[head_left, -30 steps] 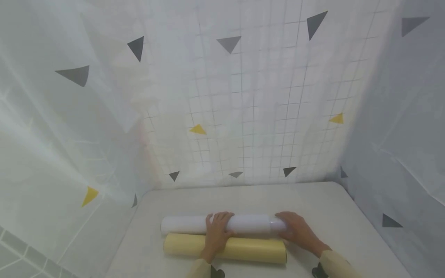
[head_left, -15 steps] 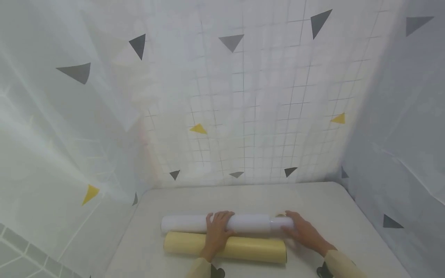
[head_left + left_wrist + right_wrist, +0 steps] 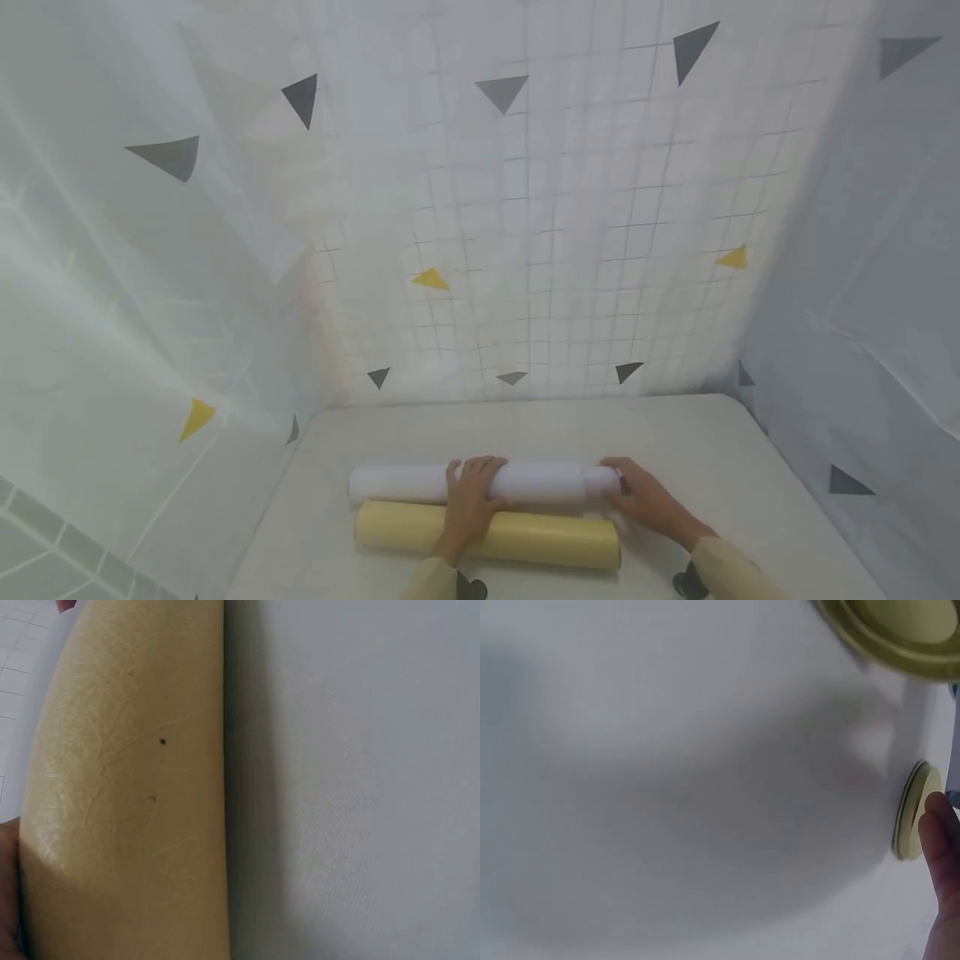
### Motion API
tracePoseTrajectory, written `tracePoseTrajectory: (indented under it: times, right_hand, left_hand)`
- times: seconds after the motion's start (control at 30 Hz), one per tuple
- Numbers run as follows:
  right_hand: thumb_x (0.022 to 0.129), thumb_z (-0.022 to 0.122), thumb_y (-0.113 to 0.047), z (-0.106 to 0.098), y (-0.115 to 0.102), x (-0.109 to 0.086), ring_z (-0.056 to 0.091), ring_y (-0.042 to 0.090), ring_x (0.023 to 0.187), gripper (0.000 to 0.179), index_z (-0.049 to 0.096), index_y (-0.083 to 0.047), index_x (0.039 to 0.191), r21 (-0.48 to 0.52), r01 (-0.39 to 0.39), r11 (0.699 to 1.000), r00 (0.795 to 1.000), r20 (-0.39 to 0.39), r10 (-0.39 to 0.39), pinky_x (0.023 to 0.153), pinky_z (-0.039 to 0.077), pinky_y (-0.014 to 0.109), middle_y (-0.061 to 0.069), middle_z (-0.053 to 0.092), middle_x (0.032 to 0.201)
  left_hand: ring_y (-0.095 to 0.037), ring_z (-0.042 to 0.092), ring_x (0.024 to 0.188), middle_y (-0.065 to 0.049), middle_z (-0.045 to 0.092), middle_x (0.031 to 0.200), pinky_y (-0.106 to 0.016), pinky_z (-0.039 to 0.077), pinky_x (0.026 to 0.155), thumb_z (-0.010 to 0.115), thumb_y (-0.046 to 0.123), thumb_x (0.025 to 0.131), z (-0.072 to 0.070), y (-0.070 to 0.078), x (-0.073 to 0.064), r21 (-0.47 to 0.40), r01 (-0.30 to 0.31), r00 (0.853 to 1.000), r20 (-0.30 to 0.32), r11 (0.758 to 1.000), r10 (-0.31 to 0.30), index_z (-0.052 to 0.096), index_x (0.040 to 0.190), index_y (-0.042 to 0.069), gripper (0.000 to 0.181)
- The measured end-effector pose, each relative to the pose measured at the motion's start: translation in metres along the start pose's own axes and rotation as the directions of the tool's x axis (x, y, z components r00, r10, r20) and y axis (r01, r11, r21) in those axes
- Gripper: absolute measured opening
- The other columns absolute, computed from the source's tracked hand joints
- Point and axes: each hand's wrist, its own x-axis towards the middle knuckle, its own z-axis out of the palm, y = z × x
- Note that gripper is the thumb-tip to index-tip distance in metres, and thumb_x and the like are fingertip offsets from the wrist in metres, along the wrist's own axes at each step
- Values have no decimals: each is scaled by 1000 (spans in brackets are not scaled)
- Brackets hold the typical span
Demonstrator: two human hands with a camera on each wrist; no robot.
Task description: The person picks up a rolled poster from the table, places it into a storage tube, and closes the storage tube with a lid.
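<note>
A long white roll (image 3: 401,485) lies crosswise on the table, with a narrower section (image 3: 599,483) at its right end. My left hand (image 3: 471,500) grips the roll near its middle, fingers over the top and thumb on the near side. My right hand (image 3: 649,500) holds the narrower end between fingers and thumb. In the right wrist view its fingertips lie against a round cream disc (image 3: 918,814) with a greenish rim; whether the disc is fixed to the roll I cannot tell. A yellow roll (image 3: 555,539) lies in front, passing under my left wrist.
The yellow roll's right end shows a round rimmed face (image 3: 907,667). Both rolls lie on a pale table (image 3: 675,433). Whitish sheeting (image 3: 525,208) with grey and yellow triangles surrounds the table at the back and sides.
My right hand moved right, with more of the narrow end showing, then came back left. A small round edge behind that end has gone from sight. My left hand stays put.
</note>
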Motion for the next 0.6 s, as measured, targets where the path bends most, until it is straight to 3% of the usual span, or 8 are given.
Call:
tracePoseTrajectory:
  times: [0.13, 0.23, 0.43, 0.6]
  right_hand:
    - [92, 74, -26, 3, -5, 3, 64, 10, 97, 51, 57, -4, 135, 24, 43, 999, 999, 19, -43, 79, 56, 22, 13, 66, 132]
    - [92, 74, -28, 5, -9, 6, 63, 6, 93, 51, 58, -5, 134, 42, 57, 998, 998, 38, -58, 77, 56, 21, 13, 68, 129]
    - [90, 76, -30, 13, -13, 13, 65, 10, 95, 53, 58, -9, 135, 74, -35, 997, 994, 106, 27, 77, 57, 23, 9, 68, 128]
    - [92, 74, -26, 17, -15, 18, 67, 13, 98, 51, 57, -8, 136, 88, -34, 996, 992, 128, 22, 82, 59, 30, 10, 68, 130]
  left_hand:
    - [-23, 58, 130, 3, 68, 136, -66, 28, 117, 83, 43, 74, 0, 2, 0, -21, 3, 1000, -13, 1000, -4, 62, 135, 26, 67]
    - [-24, 59, 130, 2, 68, 136, -66, 28, 117, 83, 43, 74, -1, 2, 0, -29, 1, 1000, -17, 1000, -2, 62, 134, 25, 66]
    - [-23, 59, 129, 3, 68, 136, -66, 29, 116, 83, 44, 75, 0, 1, -2, -11, -11, 1000, -24, 1000, 11, 62, 134, 26, 65]
    - [-21, 58, 130, 5, 67, 136, -66, 29, 117, 82, 46, 76, 1, 1, -2, 9, -9, 1000, -20, 1000, 9, 61, 135, 29, 65]
